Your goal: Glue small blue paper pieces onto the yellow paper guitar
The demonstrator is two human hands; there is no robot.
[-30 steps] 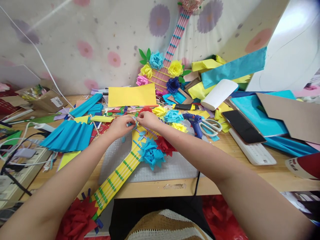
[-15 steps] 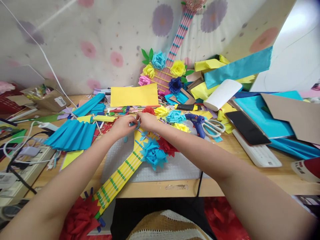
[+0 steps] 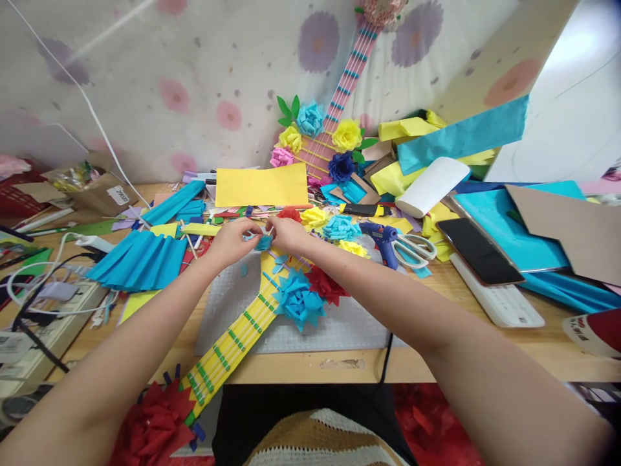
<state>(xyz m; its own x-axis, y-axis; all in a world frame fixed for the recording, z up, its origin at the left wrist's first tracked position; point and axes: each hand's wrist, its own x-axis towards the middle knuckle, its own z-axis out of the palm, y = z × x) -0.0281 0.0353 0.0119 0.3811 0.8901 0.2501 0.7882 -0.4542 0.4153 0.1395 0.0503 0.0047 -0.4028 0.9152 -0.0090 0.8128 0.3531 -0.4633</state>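
My left hand (image 3: 237,239) and my right hand (image 3: 286,233) meet above the body of a yellow paper guitar (image 3: 237,331). Between their fingertips is a small blue crepe paper piece (image 3: 264,243), and both hands are closed on it. The guitar's neck, with green frets and strings, slants toward me over the table edge. On its body, close to my hands, sit a large blue paper flower (image 3: 298,299), a dark red flower (image 3: 326,286) and several yellow and light blue ones. A big red flower (image 3: 158,417) covers the neck's near end.
A blue glue gun (image 3: 382,241) and white-handled scissors (image 3: 412,251) lie to the right, beyond them a phone (image 3: 478,248). Pleated blue paper (image 3: 138,260) and a power strip (image 3: 61,330) are at left. A pink paper guitar (image 3: 347,84) leans on the wall.
My left hand has shifted slightly left and its fingers have spread a little. More of the blue paper piece shows between the hands. My right hand stays almost in place.
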